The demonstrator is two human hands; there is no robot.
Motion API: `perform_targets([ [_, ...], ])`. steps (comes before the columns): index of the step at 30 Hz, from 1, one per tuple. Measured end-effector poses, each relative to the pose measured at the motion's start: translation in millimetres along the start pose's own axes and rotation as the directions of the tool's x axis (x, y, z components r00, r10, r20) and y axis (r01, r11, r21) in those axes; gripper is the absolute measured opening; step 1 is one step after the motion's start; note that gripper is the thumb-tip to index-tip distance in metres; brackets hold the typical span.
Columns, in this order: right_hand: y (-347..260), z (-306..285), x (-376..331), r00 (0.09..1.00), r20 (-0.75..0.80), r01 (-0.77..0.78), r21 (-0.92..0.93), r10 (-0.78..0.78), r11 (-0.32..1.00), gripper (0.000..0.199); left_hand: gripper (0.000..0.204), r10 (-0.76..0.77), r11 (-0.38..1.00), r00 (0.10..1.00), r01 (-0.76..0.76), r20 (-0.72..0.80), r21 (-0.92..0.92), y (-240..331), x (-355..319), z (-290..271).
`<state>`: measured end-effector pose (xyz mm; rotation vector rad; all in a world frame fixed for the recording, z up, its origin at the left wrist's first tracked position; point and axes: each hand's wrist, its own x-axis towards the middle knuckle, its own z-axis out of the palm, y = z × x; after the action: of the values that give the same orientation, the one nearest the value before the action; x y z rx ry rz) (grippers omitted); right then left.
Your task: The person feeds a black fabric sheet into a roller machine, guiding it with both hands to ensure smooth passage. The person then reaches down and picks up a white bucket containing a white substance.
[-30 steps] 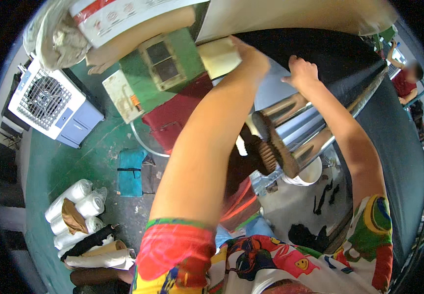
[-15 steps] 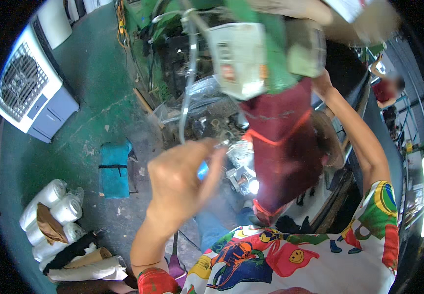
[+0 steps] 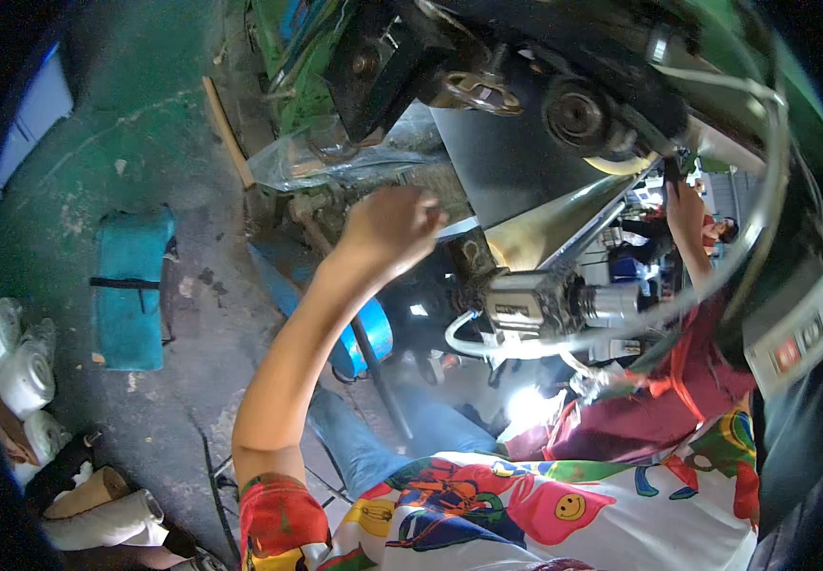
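Observation:
My left hand (image 3: 390, 228) is closed in a loose fist, slightly blurred, in front of the machine's lower frame. Whatever its fingers may hold is hidden. Beside it, to the right, are a metal pneumatic cylinder (image 3: 530, 306) and a tan roller (image 3: 525, 238) under a black sheet (image 3: 511, 143). Far to the right, my right hand (image 3: 685, 211) reaches up to the end of the roller assembly. Its fingers are closed at a small dark part (image 3: 671, 171) whose kind I cannot make out. Maroon cloth (image 3: 635, 419) hangs below my right forearm.
Overhead are a metal handwheel (image 3: 483, 95) and a round bearing housing (image 3: 578, 116). A clear hose (image 3: 771, 200) loops down at right, near a control box (image 3: 792, 333). A teal bundle (image 3: 130, 290) and white rolls (image 3: 23, 376) lie on the floor. A person (image 3: 716, 228) is beyond.
My view has shifted in toward the machine. The control box and maroon cloth now sit farther right. My left hand has moved up, and my right hand now shows at the roller's end.

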<state>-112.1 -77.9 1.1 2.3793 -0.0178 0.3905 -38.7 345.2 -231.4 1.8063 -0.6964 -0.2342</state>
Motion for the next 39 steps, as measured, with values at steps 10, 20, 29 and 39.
perform_targets([
  [10, 5.1, -0.3, 5.5, 0.968, 0.235, -0.02, -0.284, 0.09, 0.959, 0.023, 0.023, 0.062, 0.995, 0.891, -0.023, 0.449, -0.092, 39.0, 174.6, 116.0],
  [20, -33.2, -38.7, 9.6, 0.992, 0.11, -0.056, -0.044, 0.061, 0.997, 0.02, 0.025, -0.05, 0.956, 0.974, 0.111, 0.22, -0.271, 55.2, 248.8, 212.5],
  [29, -38.1, -34.9, 4.4, 0.994, 0.088, -0.068, -0.023, 0.07, 0.997, 0.018, 0.025, -0.053, 0.997, 0.905, 0.069, 0.422, -0.025, 57.4, 212.6, 205.3],
  [39, -30.5, -7.7, 23.5, 0.993, 0.056, -0.1, -0.026, 0.102, 0.995, 0.018, 0.012, 0.137, 0.973, 0.988, -0.122, 0.07, -0.194, 20.8, 31.3, 89.4],
])
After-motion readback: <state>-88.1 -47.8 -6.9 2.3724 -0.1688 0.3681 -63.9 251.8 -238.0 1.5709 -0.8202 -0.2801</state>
